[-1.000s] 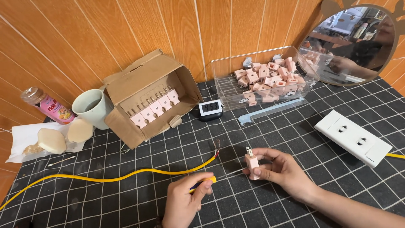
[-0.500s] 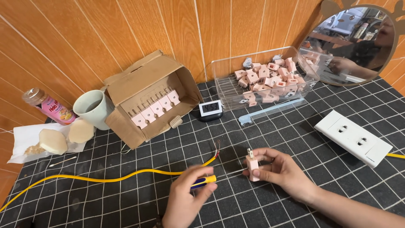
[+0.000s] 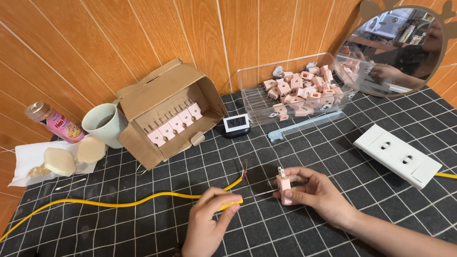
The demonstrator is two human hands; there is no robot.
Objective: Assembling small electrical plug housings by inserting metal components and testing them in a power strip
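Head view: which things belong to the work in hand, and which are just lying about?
In hand: yellow cable in left hand; pink plug in right hand.

Lying about: cardboard box, clear bin of plugs, timer, socket strip, cup, bottle, mirror.

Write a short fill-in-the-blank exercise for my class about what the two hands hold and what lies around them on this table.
1. The right hand holds a pink ____ with two metal prongs.
2. The left hand grips a cable coloured ____.
3. Loose pink plugs fill the clear ____ by the wall.
4. The cardboard box lies beside a pale green ____.

Missing words: plug; yellow; bin; cup
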